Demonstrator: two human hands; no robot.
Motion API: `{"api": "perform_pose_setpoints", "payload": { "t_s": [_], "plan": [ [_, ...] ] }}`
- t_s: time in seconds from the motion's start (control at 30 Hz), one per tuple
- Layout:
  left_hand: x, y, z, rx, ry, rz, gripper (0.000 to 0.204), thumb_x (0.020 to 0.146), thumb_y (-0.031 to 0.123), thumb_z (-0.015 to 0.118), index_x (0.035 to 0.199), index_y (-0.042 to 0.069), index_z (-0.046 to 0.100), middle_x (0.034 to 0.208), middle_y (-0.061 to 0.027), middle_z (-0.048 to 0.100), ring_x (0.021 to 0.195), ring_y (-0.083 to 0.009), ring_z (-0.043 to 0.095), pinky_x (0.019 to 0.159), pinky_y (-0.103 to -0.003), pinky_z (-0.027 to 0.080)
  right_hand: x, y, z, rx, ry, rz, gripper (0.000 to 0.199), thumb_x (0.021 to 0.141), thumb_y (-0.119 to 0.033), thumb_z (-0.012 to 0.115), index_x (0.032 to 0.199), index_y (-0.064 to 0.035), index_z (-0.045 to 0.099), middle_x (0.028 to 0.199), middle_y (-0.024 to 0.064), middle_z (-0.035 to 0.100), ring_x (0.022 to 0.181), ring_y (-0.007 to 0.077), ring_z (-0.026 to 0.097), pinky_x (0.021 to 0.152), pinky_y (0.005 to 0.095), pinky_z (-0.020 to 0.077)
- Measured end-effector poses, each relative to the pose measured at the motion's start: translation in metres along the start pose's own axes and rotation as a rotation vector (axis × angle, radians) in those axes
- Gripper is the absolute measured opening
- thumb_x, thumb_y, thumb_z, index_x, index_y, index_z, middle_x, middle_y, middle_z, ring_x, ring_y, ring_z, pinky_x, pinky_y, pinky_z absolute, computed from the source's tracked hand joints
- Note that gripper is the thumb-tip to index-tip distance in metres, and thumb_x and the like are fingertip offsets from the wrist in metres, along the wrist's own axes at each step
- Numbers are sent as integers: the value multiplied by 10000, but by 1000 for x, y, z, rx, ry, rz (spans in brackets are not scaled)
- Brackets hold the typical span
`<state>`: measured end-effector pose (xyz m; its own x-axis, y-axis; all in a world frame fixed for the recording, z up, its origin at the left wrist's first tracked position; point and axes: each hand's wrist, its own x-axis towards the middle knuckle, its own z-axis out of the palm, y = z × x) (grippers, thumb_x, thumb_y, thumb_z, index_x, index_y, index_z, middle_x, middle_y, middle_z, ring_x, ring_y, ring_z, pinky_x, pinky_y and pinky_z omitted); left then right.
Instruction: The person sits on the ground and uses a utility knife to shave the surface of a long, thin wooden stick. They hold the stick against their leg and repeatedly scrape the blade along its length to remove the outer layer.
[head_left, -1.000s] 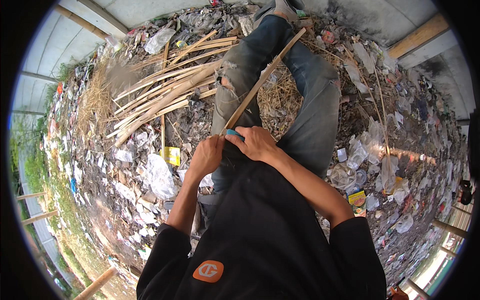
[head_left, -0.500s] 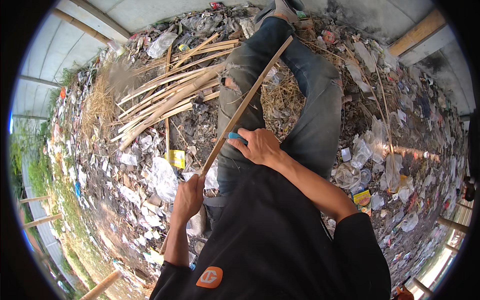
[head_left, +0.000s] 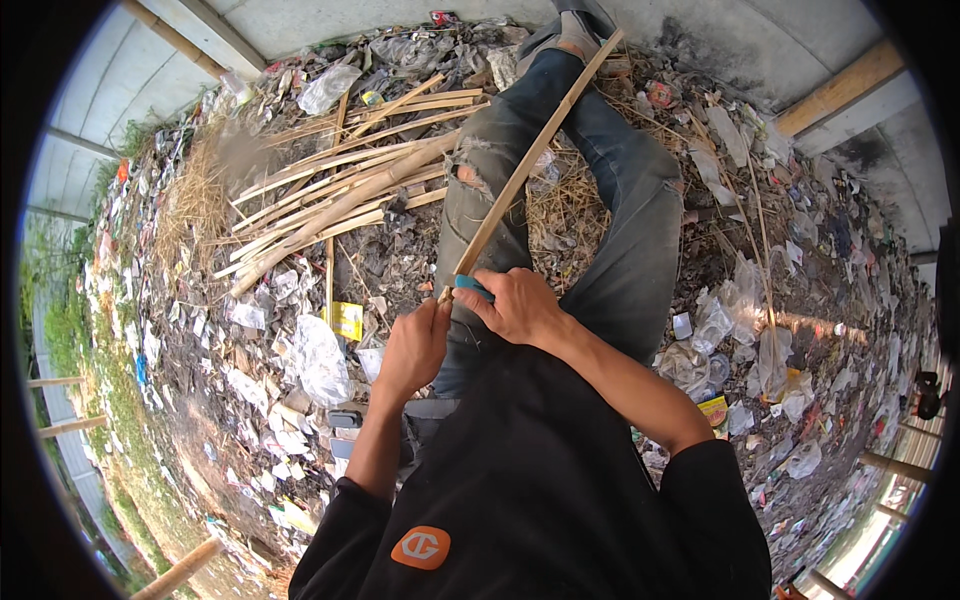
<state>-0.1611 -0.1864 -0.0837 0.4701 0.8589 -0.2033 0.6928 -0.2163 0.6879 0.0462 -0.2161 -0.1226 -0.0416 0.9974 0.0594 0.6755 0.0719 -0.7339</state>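
Head view: wooden strip (head_left: pixel 541 150), end pinched in left grip (head_left: pixel 415 342); right grip (head_left: pixel 520 306), clenching blue handle (head_left: pixel 474 286), alongside.

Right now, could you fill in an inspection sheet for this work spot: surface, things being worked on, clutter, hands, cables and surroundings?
Surface: ground strewn with scraps and litter.
Job's things: a long wooden strip slanting over the left trouser leg; a teal tool against its lower part, blade not discernible; a pile of wooden strips to the left.
Clutter: a clear plastic bag, a yellow packet, dry straw.
Hands: left hand closed at the wooden strip's lower end; right hand gripping the teal tool.
Cables: nothing seen.
Surroundings: a grey wall ahead, a wooden beam at upper right, greenery at far left.
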Motion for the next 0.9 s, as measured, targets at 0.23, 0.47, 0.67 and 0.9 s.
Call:
{"api": "perform_pose_setpoints", "payload": {
  "t_s": [0.23,0.47,0.67,0.9],
  "plan": [
    [-20,-4,-24,87,-37,-12,322,1093,228,533,890,-21,556,691,-319,597,704,-544,605,622,-587,448,17,18,1,-49,10,-48,618,1018,-650,537,952,-71,740,605,185,639,625,423,671,574,507,508],
    [-54,3,-51,88,-74,-6,283,1077,195,556,880,-8,560,646,-260,584,649,-508,598,597,-545,448,54,74,-66,24,345,143,624,1058,-614,513,951,-43,740,592,104,585,546,277,569,553,433,407],
    [-87,-18,-90,144,-152,12,305,1060,190,578,815,10,551,612,-236,566,611,-476,605,560,-508,432,43,217,-234,40,806,557,658,1066,-599,518,946,19,708,715,99,607,654,205,553,653,422,433],
    [-45,-16,-38,-234,3,-95,327,1120,258,529,1068,-18,696,577,-7,466,528,-126,456,528,-338,369,25,151,-264,95,830,374,587,1061,-564,565,897,-8,656,659,23,487,596,157,440,591,384,351]
  ]
}}
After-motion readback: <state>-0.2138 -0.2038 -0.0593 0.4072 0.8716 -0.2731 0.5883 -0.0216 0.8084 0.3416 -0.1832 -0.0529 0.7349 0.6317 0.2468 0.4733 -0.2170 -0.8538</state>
